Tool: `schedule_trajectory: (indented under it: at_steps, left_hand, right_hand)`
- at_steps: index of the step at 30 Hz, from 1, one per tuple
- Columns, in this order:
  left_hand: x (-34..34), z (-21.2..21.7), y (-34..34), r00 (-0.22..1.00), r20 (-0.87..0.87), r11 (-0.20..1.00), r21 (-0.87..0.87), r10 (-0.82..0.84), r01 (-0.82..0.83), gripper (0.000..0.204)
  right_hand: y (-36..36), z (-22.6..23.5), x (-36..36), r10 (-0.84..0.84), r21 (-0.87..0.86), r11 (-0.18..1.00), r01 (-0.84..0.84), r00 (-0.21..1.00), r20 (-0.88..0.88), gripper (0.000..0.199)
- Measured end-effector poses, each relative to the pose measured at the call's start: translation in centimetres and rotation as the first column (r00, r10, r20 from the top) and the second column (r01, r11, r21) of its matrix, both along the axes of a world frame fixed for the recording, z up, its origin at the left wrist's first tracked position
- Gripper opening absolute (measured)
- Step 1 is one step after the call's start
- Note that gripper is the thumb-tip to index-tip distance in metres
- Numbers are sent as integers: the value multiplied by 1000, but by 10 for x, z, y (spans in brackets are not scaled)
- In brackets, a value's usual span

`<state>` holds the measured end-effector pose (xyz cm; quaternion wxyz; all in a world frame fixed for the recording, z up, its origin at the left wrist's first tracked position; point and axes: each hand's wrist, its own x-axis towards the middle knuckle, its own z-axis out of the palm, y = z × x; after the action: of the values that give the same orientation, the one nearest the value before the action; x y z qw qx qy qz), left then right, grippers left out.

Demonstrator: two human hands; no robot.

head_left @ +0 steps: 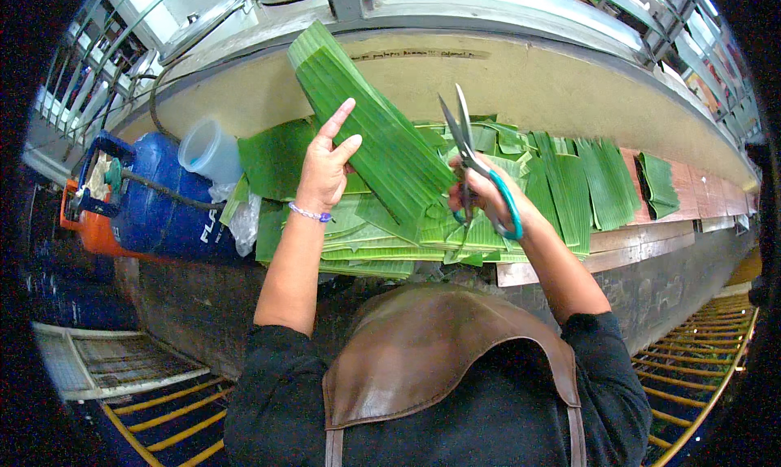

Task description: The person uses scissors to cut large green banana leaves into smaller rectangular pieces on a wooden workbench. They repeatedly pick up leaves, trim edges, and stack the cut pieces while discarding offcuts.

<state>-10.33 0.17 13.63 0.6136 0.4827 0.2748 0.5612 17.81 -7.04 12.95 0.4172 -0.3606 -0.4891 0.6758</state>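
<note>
Leaf strip (370, 137), long, green, apparently doubled, was up in the upper ctr of the frame, tilted, top end toward upper L, bottom end toward ctr R. L to R: blue gas cylinder (154, 190) & clear plastic tub (213, 156) stood mid-L, so any swing of the leaf was best kept off them. L hand (324, 172), just L of ctr, held the leaf by its L edge, index & thumb spread; other fingers hidden, so couldn't tell how tight. A flat, light hold prob. suited, b/c such leaf would likely split along its ribs. Leaf pile (342, 224) lay below, ctr. R hand (484, 192), R of ctr, gripped teal-handled scissors (468, 146), blades up & parted narrowly, fingers right by the leaf's lower end; couldn't tell if they pinched it too. Good form meant evening up the layers, turning blades to the edge before closing, & keeping L fingertips off the cut line. Farther R, squarish leaf pcs (606, 184) lay flat along a reddish board (691, 192), prob. a handy ref for size.
</note>
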Motion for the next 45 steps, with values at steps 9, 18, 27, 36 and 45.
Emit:
schedule_trajectory:
  at_steps: [9, 18, 27, 36, 45]
  left_hand:
    - [-26, -8, 12, 987, 163, 994, -104, -6, 23, 63]
    - [-9, -7, 9, 996, 86, 996, -84, -23, 30, 67]
    - [9, 4, 1, 987, -144, 994, 89, 75, -63, 68]
    - [24, 9, -4, 960, -265, 981, 189, 91, -41, 69]
    - [35, 18, -8, 956, -271, 969, 244, 112, -44, 67]
  right_hand:
    - [-45, -23, 20, 390, 12, 902, -431, 826, 407, 100]
    - [-29, -21, -8, 336, 175, 851, -496, 769, 544, 86]
    - [-29, -18, -9, 350, 166, 860, -483, 793, 498, 82]
    - [-35, -24, -4, 323, 166, 878, -448, 812, 486, 87]
    - [-44, -26, -2, 224, 164, 929, -332, 856, 466, 91]
